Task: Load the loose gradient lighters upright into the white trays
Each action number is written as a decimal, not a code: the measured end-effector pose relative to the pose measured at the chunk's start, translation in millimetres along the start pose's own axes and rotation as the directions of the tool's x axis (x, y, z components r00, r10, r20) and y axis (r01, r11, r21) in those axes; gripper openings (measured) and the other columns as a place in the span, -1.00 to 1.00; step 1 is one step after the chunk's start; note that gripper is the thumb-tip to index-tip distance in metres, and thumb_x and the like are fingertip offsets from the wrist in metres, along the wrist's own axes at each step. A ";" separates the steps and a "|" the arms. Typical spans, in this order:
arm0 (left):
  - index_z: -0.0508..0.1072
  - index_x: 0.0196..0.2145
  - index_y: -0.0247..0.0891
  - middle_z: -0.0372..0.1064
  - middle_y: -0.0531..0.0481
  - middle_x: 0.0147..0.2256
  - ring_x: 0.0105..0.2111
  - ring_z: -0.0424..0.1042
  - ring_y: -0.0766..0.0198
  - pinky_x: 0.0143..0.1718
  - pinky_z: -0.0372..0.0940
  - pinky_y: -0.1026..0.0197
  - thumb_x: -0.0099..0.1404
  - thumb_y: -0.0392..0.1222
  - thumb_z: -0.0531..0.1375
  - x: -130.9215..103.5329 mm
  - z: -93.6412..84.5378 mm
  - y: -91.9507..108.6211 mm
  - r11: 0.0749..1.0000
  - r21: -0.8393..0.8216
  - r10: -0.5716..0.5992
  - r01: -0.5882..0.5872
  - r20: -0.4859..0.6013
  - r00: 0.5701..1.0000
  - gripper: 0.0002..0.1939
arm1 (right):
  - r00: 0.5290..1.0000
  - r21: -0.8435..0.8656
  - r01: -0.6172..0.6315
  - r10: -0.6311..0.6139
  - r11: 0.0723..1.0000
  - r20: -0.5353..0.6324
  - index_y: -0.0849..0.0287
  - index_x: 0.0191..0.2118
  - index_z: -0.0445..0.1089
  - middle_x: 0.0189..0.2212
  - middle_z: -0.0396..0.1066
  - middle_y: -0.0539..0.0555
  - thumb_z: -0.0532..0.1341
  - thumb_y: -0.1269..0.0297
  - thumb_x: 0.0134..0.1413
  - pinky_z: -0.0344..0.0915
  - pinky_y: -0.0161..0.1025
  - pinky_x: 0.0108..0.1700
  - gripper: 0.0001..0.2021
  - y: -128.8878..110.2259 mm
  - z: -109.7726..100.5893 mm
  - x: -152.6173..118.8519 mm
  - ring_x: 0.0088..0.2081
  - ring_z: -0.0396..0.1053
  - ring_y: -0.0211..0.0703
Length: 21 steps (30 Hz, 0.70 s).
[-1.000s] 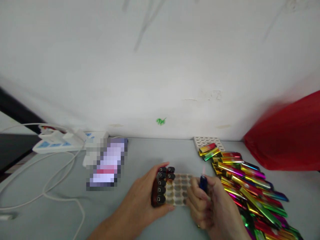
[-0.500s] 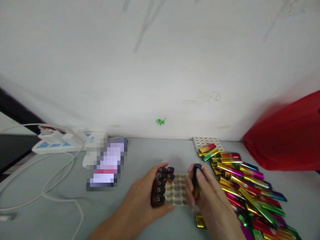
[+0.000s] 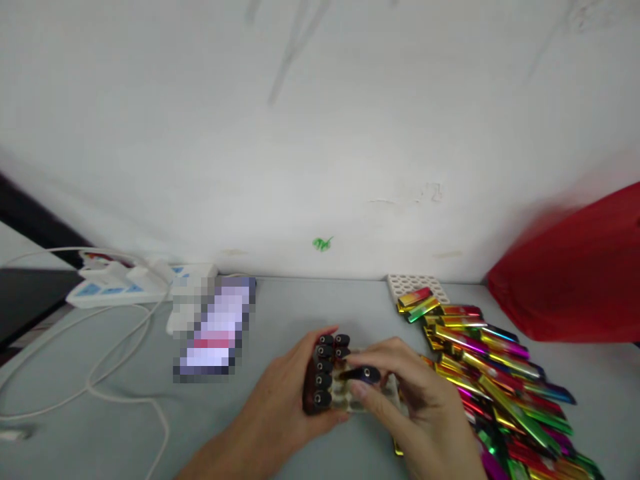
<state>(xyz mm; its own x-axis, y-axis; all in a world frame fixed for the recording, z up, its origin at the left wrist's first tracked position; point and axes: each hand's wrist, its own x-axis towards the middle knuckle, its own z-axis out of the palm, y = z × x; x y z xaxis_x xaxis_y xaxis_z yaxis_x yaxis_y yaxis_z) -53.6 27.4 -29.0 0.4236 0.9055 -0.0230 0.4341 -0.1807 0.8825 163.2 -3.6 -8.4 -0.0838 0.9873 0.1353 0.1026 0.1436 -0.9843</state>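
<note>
Left hand [image 3: 293, 380] clamped around left end of white rack [image 3: 356, 405], black-topped sticks [image 3: 323, 380] standing in its slots. Right thumb and fingers [image 3: 395, 387] pinch dark stick [image 3: 367, 375], tilted, over the rack.

Single head-worn view, facing forward and down: wall [image 3: 320, 147] above, tabletop [image 3: 285, 310] close below.

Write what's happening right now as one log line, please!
Left hand: holds pale tray, dark-topped pieces inside | Right hand: pinches loose dark piece over tray | Nearby: shiny colourful pile, power strip
</note>
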 end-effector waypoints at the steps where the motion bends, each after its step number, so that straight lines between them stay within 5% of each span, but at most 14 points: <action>1: 0.28 0.40 0.01 0.62 -0.06 0.15 0.08 0.65 -0.08 0.11 0.50 0.05 0.21 -0.15 0.53 0.2 -0.2 -0.1 1.000 0.008 0.001 -0.001 0.002 1.000 -0.11 | 1.000 -0.029 0.007 -0.007 1.000 -0.012 -0.12 -0.05 0.75 -0.18 0.63 0.12 0.47 0.08 0.31 0.42 -0.08 -0.11 -0.84 -0.1 1.1 -0.4 -0.16 0.54 0.05; 8: 0.27 0.39 0.04 0.59 0.00 0.18 0.11 0.62 -0.05 0.13 0.48 0.09 0.21 -0.20 0.55 -1.2 -0.9 -0.8 0.999 0.032 0.011 -0.011 -0.004 1.000 -0.10 | 0.983 -0.243 0.020 -0.064 0.970 -0.174 -0.09 -0.16 0.66 -0.22 0.70 0.06 0.50 0.16 0.27 0.42 -0.04 -0.02 -0.93 4.9 10.8 -7.5 -0.17 0.60 0.10; 21: 0.23 0.40 0.05 0.56 0.03 0.22 0.17 0.58 -0.03 0.19 0.43 0.07 0.19 -0.28 0.56 -0.4 -0.8 0.0 1.000 0.021 0.006 -0.006 0.004 1.000 -0.05 | 0.983 -0.229 0.062 -0.100 0.971 -0.156 -0.03 -0.13 0.66 -0.18 0.75 0.08 0.46 0.13 0.34 0.56 -0.13 -0.06 -0.90 6.4 11.2 -9.0 -0.13 0.71 0.06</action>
<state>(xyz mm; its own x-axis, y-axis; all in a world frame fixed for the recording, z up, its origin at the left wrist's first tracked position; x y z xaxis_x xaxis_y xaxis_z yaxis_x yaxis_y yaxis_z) -54.4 27.4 -28.6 0.4296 0.9028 -0.0196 0.4483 -0.1944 0.8725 153.5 -12.3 -17.2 0.0622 0.9666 0.2487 0.3214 0.2165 -0.9219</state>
